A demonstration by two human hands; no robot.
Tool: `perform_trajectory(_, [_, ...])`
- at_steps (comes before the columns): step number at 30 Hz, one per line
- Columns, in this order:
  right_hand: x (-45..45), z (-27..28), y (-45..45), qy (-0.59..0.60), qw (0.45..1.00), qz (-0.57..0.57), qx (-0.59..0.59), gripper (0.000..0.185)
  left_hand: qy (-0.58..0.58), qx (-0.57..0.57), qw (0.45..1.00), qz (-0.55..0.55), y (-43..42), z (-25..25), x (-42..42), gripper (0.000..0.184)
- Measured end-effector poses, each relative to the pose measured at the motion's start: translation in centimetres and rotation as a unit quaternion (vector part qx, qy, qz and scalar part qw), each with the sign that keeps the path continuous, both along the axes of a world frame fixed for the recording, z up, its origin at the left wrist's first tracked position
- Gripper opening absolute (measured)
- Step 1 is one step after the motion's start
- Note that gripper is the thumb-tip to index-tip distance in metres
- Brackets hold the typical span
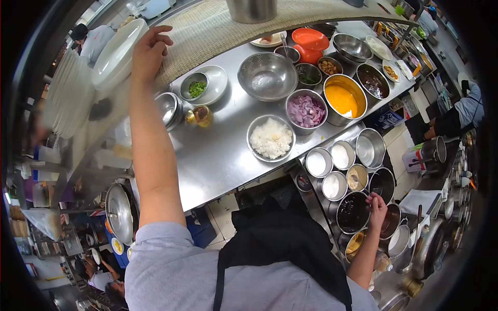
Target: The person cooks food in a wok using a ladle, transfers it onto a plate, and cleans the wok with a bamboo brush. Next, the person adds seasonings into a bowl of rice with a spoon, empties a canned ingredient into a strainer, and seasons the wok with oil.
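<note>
My left hand (pixel 151 49) is raised at the upper left, beside a white oval plate (pixel 119 54) and the edge of a mat-covered shelf (pixel 199 36). Its fingers are apart and bent, pointing right, with nothing seen in them. On the right, my right hand (pixel 377 208) is closed in a pinch over the rim of a pot with dark contents (pixel 354 212); anything between its fingertips is too small to make out. Small containers of white powder (pixel 318 163) stand just beyond that pot.
The steel counter (pixel 207 160) holds a bowl of white rice (pixel 271 138), sliced red onion (pixel 306 111), an orange liquid (pixel 343 98), a colander (pixel 267 76) and chopped greens (pixel 197 89). Stacked plates (pixel 67 98) stand left. A person (pixel 467 106) is at far right; others are at left.
</note>
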State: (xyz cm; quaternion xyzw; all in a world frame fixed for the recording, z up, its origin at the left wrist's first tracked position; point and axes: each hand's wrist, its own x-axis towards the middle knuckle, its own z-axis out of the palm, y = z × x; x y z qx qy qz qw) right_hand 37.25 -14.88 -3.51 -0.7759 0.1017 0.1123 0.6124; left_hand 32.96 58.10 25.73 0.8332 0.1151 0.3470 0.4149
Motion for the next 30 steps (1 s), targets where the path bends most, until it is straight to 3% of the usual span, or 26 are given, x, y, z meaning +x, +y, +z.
perform_trajectory(3, [0.5, -0.5, 1.2, 0.037, 0.998, 0.038, -0.027, 0.032, -0.007, -0.004, 1.0, 0.017, -0.2, -0.1, -0.1, 0.039])
perform_trajectory(5, [0.7, -0.5, 0.5, 0.06, 0.997, 0.041, -0.022, 0.037, -0.017, 0.065, 0.994, 0.084, -1.0, -0.1, -0.4, 0.034])
perform_trajectory(7, [0.7, -1.8, -2.4, 0.021, 0.995, 0.047, -0.089, 0.043, -0.095, 0.099, 0.983, 0.125, -5.2, -1.2, -1.8, 0.024])
perform_trajectory(8, [1.0, -2.6, -4.2, 0.005, 0.994, 0.057, -0.093, 0.047, -0.121, 0.084, 0.979, 0.14, -6.8, -3.0, -2.7, 0.022])
perform_trajectory(9, [0.8, -1.9, -4.6, -0.077, 0.983, 0.058, -0.153, 0.048, -0.106, 0.16, 0.971, 0.142, -7.7, -5.8, -4.0, 0.019])
perform_trajectory(11, [0.7, 0.6, -5.1, -0.093, 0.971, 0.054, -0.213, 0.046, 0.019, 0.128, 0.979, 0.157, -11.4, -10.6, -6.4, 0.017])
perform_trajectory(13, [0.8, 2.6, -4.0, -0.096, 0.975, 0.037, -0.198, 0.044, 0.128, 0.171, 0.971, 0.104, -10.5, -17.7, -7.9, 0.028])
perform_trajectory(14, [1.0, 3.6, -2.9, -0.099, 0.978, 0.019, -0.182, 0.043, 0.124, 0.167, 0.972, 0.106, -10.1, -19.1, -8.2, 0.028])
perform_trajectory(16, [1.2, 5.2, 0.1, -0.117, 0.977, 0.053, -0.17, 0.042, 0.289, 0.26, 0.905, 0.174, -9.0, -21.2, -8.7, 0.046])
perform_trajectory(20, [-0.9, 8.2, 11.3, -0.148, 0.966, 0.15, -0.153, 0.041, 0.408, 0.255, 0.862, 0.161, -2.9, -22.7, -6.4, 0.065])
perform_trajectory(21, [-2.2, 8.2, 14.3, -0.141, 0.964, 0.167, -0.153, 0.041, 0.405, 0.254, 0.864, 0.157, -1.7, -22.9, -5.7, 0.065])
perform_trajectory(23, [-5.1, 7.1, 19.9, -0.134, 0.944, 0.239, -0.186, 0.041, 0.488, 0.283, 0.818, 0.115, 0.2, -23.7, -4.8, 0.067])
perform_trajectory(25, [-8.7, 6.8, 26.1, -0.095, 0.938, 0.288, -0.167, 0.043, 0.457, 0.297, 0.832, 0.105, 1.9, -25.1, -4.8, 0.061])
perform_trajectory(27, [-12.1, 7.3, 30.9, -0.133, 0.908, 0.355, -0.181, 0.043, 0.476, 0.303, 0.822, 0.075, 2.7, -25.7, -4.7, 0.055])
perform_trajectory(28, [-13.3, 6.8, 32.2, -0.129, 0.908, 0.354, -0.186, 0.043, 0.477, 0.335, 0.808, 0.08, 3.5, -27.5, -4.4, 0.08])
perform_trajectory(30, [-14.9, 4.7, 34.5, -0.085, 0.905, 0.394, -0.135, 0.044, 0.457, 0.369, 0.806, 0.079, 4.1, -30.0, -4.7, 0.075])
